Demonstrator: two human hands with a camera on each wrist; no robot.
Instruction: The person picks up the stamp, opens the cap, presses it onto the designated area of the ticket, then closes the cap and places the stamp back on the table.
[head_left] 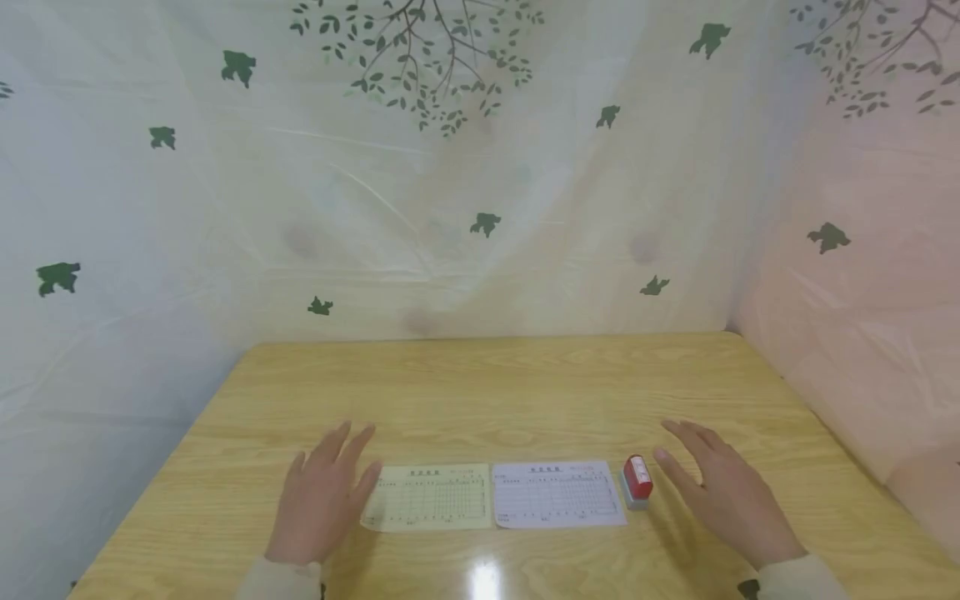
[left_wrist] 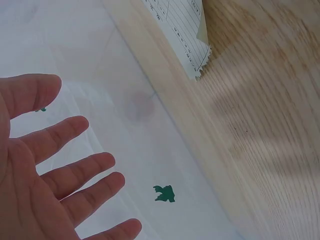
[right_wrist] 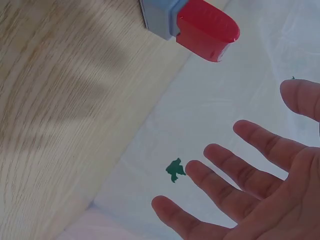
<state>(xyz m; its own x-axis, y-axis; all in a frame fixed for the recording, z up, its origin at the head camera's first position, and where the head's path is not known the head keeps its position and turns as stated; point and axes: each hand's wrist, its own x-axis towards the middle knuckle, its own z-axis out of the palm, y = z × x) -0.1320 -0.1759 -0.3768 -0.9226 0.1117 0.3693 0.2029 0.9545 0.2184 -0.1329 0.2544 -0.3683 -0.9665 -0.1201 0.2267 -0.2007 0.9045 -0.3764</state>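
My left hand [head_left: 318, 500] hovers at the left end of a yellowish printed form [head_left: 431, 497], fingers spread and holding nothing. In the left wrist view, the ragged corner of a form [left_wrist: 187, 40] shows beyond the fingers. A white printed form [head_left: 555, 495] lies directly right of the yellowish one, their short edges close together. Right of it a self-inking stamp [head_left: 637, 482] with a red top and grey-blue base stands upright on the table. My right hand [head_left: 723, 496] is just right of the stamp, fingers extended, with nothing in it; the right wrist view shows the stamp [right_wrist: 200, 27] apart from the fingers.
The wood-grain table [head_left: 480, 392] reaches back to a pale curtain [head_left: 420, 250] printed with green birds and branches. More of this sheeting hangs along both sides. A bright light reflection lies near the table's front.
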